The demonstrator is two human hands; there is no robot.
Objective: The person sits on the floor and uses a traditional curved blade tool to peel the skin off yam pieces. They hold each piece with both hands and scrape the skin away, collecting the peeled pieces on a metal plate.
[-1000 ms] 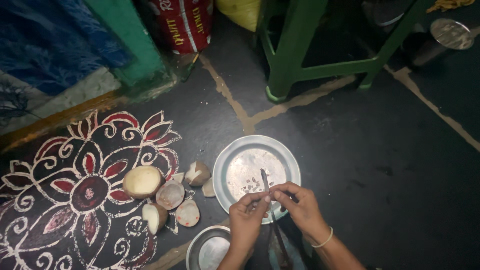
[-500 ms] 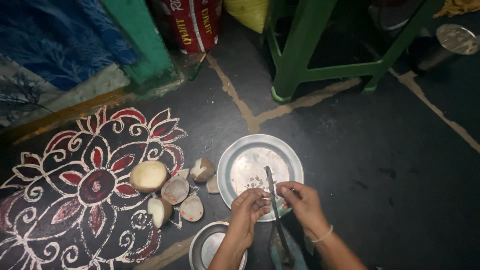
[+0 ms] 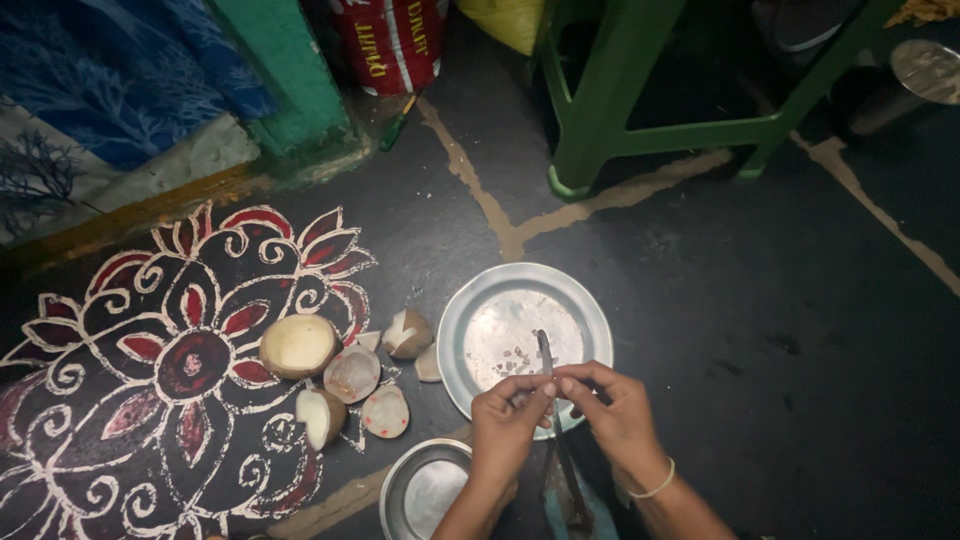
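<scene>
This looks like a home, on the floor of a room where food is made ready. The dark stone floor [image 3: 780, 330] has a flower pattern [image 3: 180, 370] drawn on it in white and red. Round steel plates [image 3: 480, 300] sit right on the floor, next to broken coconut pieces [image 3: 340, 375]. A green plastic stool [image 3: 610, 110] stands close by. A red sack [image 3: 385, 40] and a steel pot [image 3: 915, 85] rest at the back, near a green post [image 3: 285, 80].

red printed sack [image 3: 392, 40] at top, beside green post [image 3: 285, 75]
</scene>
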